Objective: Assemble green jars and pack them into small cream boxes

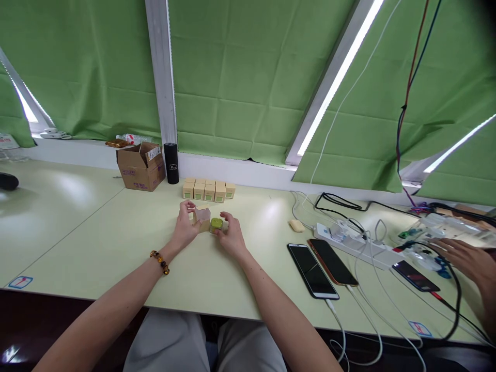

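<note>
My left hand (186,227) has its fingers closed around a small tan cardboard box (202,226) whose top is open, with a pale inside showing. Just to the right of this box is a small green-topped container (216,223), perhaps a jar, low over or on the table. My right hand (231,235) grips it from the right side, thumb and fingers around it. Behind both hands, several similar small tan boxes (209,193) with green labels stand in a close group.
A larger open cardboard box (141,166) and a black cylinder (171,163) stand at the back left. Two phones (313,271) (333,262) and a white power strip (356,245) with tangled cables lie to the right. Another person's hand (461,258) is at the far right.
</note>
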A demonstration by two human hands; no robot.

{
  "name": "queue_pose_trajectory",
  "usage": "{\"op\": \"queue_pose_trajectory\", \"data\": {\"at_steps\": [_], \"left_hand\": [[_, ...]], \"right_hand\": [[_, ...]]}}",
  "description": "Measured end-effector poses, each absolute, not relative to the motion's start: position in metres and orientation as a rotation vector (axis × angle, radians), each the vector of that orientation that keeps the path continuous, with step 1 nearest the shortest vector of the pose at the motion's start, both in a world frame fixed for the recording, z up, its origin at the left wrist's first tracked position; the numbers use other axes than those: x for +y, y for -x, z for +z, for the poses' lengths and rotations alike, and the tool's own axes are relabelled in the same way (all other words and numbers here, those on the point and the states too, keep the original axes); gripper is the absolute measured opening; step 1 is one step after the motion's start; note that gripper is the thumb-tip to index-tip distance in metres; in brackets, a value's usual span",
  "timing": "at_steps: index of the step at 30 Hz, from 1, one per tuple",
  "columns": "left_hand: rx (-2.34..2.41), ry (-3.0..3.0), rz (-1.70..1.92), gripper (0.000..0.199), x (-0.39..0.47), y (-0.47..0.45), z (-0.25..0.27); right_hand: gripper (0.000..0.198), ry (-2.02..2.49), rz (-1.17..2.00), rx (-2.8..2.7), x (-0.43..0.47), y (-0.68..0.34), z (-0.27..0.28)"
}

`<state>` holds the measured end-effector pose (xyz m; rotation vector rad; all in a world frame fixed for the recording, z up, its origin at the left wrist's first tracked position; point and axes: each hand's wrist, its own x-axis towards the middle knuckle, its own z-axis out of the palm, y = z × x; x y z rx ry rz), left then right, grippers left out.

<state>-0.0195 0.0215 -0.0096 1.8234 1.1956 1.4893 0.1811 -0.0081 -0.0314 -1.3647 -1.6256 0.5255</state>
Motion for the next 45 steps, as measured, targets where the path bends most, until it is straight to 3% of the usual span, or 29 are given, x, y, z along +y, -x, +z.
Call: {"op": "queue_pose_trajectory", "data": {"at_steps": [14, 23, 31, 45], "left_hand": [[1.128, -2.052, 1.523, 0.023, 0.010, 0.015, -0.003], [0.999, -2.111, 1.381, 0.043, 0.004, 0.011, -0.002], [0.898, -1.959, 1.346, 0.046, 0.000, 0.006, 0.000], [0.815, -1.678, 1.284, 0.060, 0.006, 0.006, 0.001]], "right_hand": [[0.042, 1.244, 0.430, -1.441, -0.017, -0.185, 0.002], [0.037, 0.836, 0.520, -1.353, -0.041, -0.175, 0.023], [0.035, 0.934, 0.505, -1.532, -0.042, -0.166, 0.015], [0.041, 1.124, 0.216, -1.874, -0.035, -0.177, 0.005]]}}
